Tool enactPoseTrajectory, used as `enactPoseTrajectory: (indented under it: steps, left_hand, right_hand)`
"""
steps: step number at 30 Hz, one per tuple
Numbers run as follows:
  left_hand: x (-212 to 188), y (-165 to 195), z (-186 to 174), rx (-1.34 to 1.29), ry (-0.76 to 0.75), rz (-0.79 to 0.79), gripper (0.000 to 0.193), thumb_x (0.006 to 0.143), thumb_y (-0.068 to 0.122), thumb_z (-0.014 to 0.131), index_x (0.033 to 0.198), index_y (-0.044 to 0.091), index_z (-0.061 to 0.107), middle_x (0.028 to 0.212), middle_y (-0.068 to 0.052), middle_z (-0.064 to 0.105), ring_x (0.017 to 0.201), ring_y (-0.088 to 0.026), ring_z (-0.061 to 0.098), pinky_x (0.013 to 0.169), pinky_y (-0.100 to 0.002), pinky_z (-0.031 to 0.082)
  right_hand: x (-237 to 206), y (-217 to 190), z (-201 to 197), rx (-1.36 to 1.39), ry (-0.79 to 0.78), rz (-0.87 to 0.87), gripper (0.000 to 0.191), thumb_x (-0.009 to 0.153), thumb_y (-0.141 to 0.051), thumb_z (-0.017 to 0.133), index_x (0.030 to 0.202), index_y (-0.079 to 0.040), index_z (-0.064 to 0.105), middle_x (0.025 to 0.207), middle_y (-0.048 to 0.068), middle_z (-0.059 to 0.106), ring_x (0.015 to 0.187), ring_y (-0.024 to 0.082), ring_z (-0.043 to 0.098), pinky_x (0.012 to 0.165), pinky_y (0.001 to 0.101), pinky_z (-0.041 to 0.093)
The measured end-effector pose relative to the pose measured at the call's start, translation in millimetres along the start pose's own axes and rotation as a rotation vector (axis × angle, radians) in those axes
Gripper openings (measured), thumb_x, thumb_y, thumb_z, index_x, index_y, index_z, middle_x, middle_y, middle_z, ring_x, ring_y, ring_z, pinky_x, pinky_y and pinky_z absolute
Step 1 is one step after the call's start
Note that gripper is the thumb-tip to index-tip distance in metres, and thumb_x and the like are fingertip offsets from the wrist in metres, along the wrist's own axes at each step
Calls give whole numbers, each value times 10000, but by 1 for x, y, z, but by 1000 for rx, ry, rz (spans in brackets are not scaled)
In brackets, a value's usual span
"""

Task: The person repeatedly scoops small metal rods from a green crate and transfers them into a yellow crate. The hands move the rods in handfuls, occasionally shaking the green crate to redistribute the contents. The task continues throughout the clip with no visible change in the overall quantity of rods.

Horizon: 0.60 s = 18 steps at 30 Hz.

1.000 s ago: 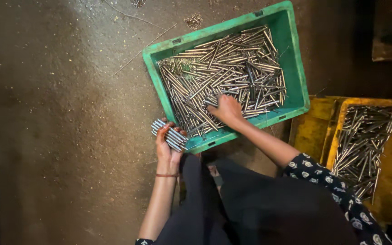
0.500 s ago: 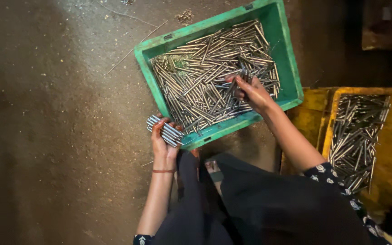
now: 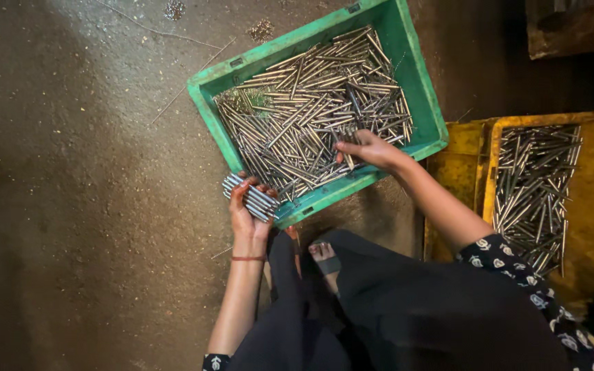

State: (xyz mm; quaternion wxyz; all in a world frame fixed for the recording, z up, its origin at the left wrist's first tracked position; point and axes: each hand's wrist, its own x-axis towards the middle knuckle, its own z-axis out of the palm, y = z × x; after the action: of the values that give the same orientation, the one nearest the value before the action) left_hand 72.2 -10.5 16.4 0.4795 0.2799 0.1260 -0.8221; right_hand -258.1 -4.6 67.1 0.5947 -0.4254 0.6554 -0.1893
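Observation:
A green plastic crate [image 3: 421, 89] on the floor holds several loose metal rods [image 3: 311, 110]. My left hand [image 3: 245, 216] grips a bundle of metal rods [image 3: 250, 198] just outside the crate's near left corner. My right hand [image 3: 369, 148] reaches into the crate near its front wall, its fingers closed on a few rods from the pile.
A yellow crate [image 3: 592, 199] at the right holds more metal rods [image 3: 534, 182]. A second yellow bin edge [image 3: 458, 158] lies between the two crates. My sandalled foot [image 3: 324, 257] rests below the green crate. Rough concrete floor [image 3: 84, 172] lies to the left.
The view has shifted. My right hand moved from the crate's middle to the far right, then back toward the front wall. The left hand keeps its bundle.

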Motion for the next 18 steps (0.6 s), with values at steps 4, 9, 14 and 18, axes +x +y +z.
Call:
enactPoseTrajectory:
  steps: [4,9,14,18]
  left_hand:
    - [-3,-5,3,-23,10,-2,344,898,108,686,1215,174,571,922,-3,636,803,-172,625,782,-395,552]
    - [-8,-7,4,-33,7,-12,341,904,114,682,1219,170,564,929,-9,633,808,-178,627,783,-398,556]
    - [-14,-5,4,-29,38,-14,346,900,128,681,1221,173,561,930,-9,636,806,-186,624,770,-395,562]
    - [-17,-6,6,-10,44,3,344,904,124,684,1223,167,560,921,-11,631,807,-183,622,772,-395,569]
  right_hand:
    - [8,-10,5,731,-107,97,268,912,-287,800,1067,-92,699,982,117,668,929,219,657,922,384,586]
    - [15,-33,37,-419,259,177,425,841,-501,771,913,-88,703,794,171,718,669,280,683,615,434,564]
    - [23,-50,59,-786,421,21,481,849,-506,779,859,-28,720,720,204,705,664,397,692,609,524,554]
    - [35,-52,61,-885,364,13,451,849,-474,774,862,-28,717,753,218,707,687,408,707,633,531,570]
